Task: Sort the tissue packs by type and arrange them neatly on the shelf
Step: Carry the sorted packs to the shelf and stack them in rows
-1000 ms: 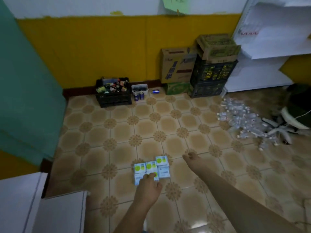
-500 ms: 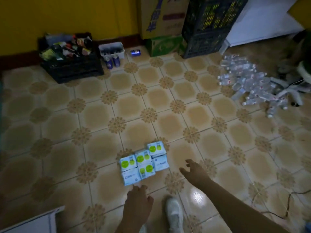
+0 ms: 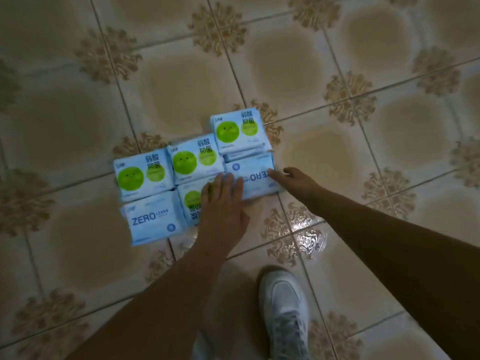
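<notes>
- Patterned beige tiled floor (image 3: 298, 61) under everything.
- Cluster of pale blue soft plastic tissue packs (image 3: 144, 178), some green-dotted, some "ZERO", lying flat on that floor.
- White sneaker (image 3: 284, 302) just below the packs.
- Left hand (image 3: 223, 203) resting flat on the packs, fingers straight.
- Right hand (image 3: 294, 180) touching the cluster's right edge, fingers loose, gripping nothing.

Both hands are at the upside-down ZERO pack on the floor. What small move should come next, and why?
Probably grip that ZERO pack and lift it: the left hand and right hand already flank it, and green-dot packs lie mixed around it.
</notes>
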